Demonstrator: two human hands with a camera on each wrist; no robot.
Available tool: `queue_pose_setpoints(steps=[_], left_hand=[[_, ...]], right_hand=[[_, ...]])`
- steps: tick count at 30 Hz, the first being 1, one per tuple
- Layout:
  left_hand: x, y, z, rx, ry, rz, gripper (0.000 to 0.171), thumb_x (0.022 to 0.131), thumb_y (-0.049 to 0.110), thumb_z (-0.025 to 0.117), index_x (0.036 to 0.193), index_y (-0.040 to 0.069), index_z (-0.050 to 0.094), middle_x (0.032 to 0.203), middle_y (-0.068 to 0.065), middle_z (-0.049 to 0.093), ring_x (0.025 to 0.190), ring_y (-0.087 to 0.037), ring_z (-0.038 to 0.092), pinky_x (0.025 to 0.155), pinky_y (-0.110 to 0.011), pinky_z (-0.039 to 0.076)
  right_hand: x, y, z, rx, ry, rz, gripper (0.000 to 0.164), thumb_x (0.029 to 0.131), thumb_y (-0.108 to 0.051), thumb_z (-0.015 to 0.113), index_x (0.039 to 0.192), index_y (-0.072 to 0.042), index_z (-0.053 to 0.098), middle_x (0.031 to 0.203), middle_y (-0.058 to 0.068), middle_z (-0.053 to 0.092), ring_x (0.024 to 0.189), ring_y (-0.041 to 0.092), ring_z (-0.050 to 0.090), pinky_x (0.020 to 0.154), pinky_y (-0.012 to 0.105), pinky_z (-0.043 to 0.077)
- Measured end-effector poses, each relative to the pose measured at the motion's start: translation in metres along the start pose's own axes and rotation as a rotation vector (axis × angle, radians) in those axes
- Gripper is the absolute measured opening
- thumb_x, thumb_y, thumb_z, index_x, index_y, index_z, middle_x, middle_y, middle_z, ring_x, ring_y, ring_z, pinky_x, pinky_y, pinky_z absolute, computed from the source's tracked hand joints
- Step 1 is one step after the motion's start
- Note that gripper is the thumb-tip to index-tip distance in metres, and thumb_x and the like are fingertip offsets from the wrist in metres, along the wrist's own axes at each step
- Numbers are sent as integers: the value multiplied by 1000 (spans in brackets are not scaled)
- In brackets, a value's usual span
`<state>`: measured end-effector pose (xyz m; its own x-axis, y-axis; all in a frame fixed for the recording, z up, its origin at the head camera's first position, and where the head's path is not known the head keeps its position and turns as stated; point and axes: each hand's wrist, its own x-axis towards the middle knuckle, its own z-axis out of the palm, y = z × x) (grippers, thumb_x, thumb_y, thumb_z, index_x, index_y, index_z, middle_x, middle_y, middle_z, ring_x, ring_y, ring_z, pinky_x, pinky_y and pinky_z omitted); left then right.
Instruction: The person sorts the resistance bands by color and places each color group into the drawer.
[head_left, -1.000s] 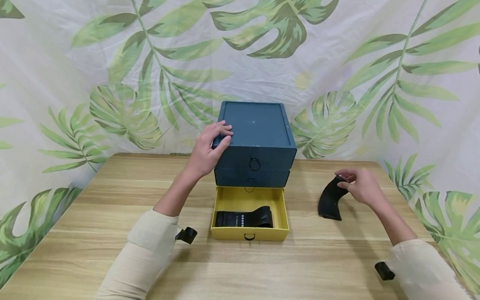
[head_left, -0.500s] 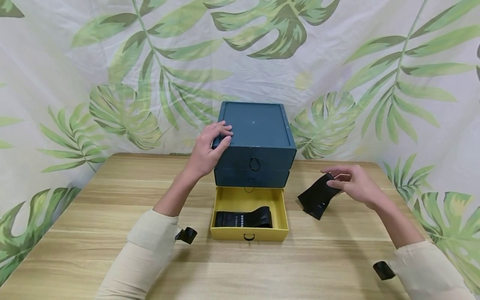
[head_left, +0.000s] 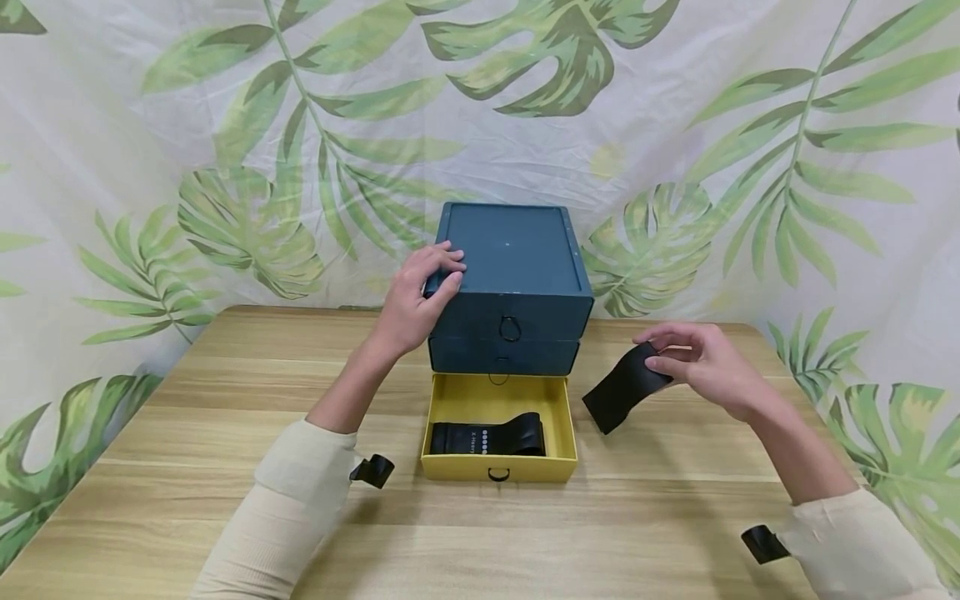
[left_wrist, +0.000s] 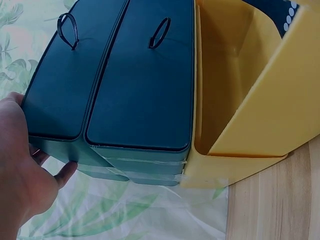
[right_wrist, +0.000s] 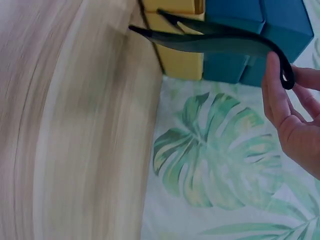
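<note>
My right hand pinches one end of a folded black resistance band between thumb and fingers, to the right of an open yellow drawer. From the right wrist view, the band bends over at the fingertips and its two layers spread apart at the far end. Another black resistance band, printed with white letters and dots, lies inside the drawer. My left hand rests on the top left edge of the blue drawer box; in the left wrist view its thumb lies along the box's side.
Two blue drawers with black loop pulls sit closed above the yellow one. The box stands on a wood-grain table, toward its back edge. Behind hangs a white cloth with green leaves.
My right hand has carried the band leftward, closer to the yellow drawer, and the band's hanging end has swung to the left. My left hand and the drawers have stayed put.
</note>
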<state>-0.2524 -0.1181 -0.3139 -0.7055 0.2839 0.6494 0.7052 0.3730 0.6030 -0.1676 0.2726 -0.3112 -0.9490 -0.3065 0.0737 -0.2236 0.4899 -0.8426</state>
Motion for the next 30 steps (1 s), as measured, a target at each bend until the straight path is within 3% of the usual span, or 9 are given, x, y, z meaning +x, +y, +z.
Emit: queue_pose_setpoints(steps=[5, 13, 18, 25, 30], left_hand=[[0, 0, -1, -3, -1, -4, 23, 105, 14, 57, 113, -3, 70, 136, -21, 64, 146, -33, 43, 123, -53, 28], [0, 0, 0, 7, -3, 3, 24, 105, 14, 56, 113, -3, 70, 136, -20, 64, 145, -33, 43, 122, -52, 29], [1, -1, 0, 8, -6, 2, 24, 105, 14, 56, 113, -3, 70, 136, -20, 64, 145, -33, 43, 122, -52, 29], [1, 0, 1, 3, -6, 4, 22, 105, 13, 57, 113, -4, 70, 136, -21, 64, 146, -33, 43, 123, -52, 29], [0, 0, 1, 7, -6, 8, 22, 105, 13, 57, 113, -4, 70, 137, -22, 64, 146, -34, 43, 122, -53, 29]], right_hand=[[-1, -12, 5, 55, 9, -41, 32, 99, -1, 67, 129, 8, 63, 133, 26, 60, 104, 4, 70, 76, 31, 62], [-5, -30, 13, 213, 18, -93, 25, 95, 3, 71, 118, -7, 74, 112, -5, 74, 91, 11, 75, 73, 30, 62], [-6, -42, 20, 301, 1, -127, 29, 94, 5, 71, 113, -15, 78, 111, -3, 75, 86, 12, 74, 72, 29, 62], [-4, -52, 36, 408, -38, -168, 29, 94, 8, 68, 114, -11, 77, 109, 2, 75, 87, 14, 74, 75, 27, 61], [1, -57, 50, 402, -40, -156, 27, 95, 6, 69, 114, -11, 76, 114, 2, 72, 92, 15, 74, 80, 27, 60]])
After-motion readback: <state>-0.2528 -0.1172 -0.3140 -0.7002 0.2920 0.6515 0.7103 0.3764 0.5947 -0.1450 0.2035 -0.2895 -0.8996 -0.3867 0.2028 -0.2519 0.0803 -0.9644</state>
